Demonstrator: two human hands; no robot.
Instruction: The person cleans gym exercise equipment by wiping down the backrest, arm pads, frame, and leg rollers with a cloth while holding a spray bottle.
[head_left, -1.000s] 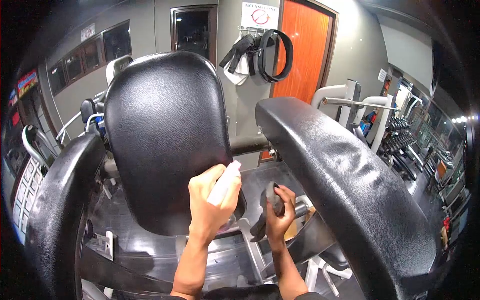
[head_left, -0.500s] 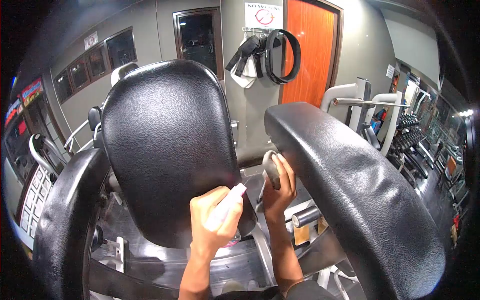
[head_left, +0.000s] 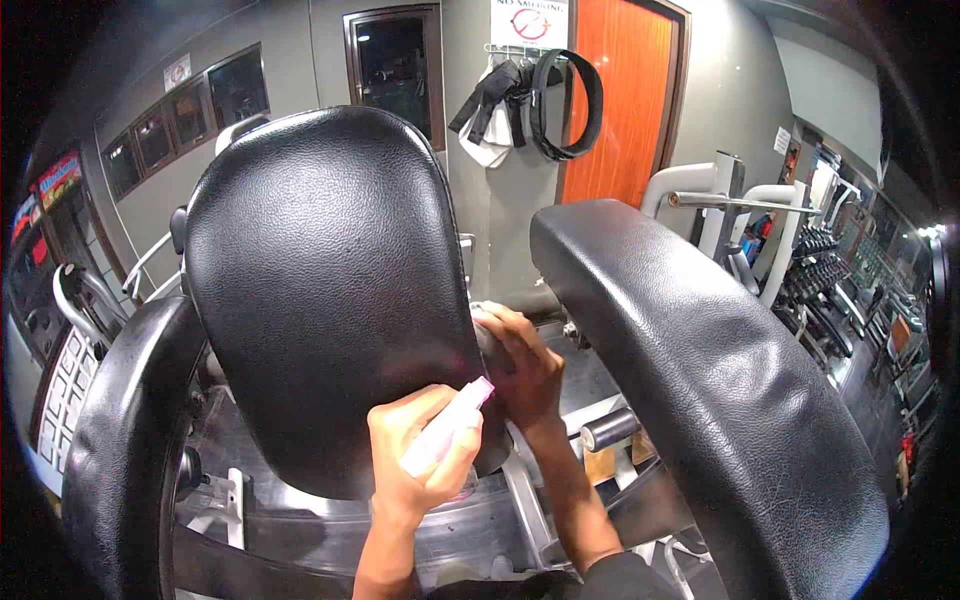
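Note:
My left hand (head_left: 425,450) is closed around a white bottle with a pink nozzle (head_left: 445,430), held in front of the lower part of a black padded backrest (head_left: 325,250). At the backrest's right edge is my right hand (head_left: 525,365), its fingers curled over a grey cloth (head_left: 490,330) that is mostly hidden behind them. To the right of my hands a long black arm pad (head_left: 700,350) slopes toward me, and another black pad (head_left: 130,420) stands on the left.
Black belts (head_left: 567,105) and straps hang from wall hooks beside an orange door (head_left: 620,100). Behind the right pad are a metal bar (head_left: 740,203) and a dumbbell rack (head_left: 810,265). Below the backrest is the machine's frame, with a roller (head_left: 608,430).
My right hand has moved up and left with the cloth, from the gap between the pads to the backrest's edge. My left hand still holds the bottle, slightly lower.

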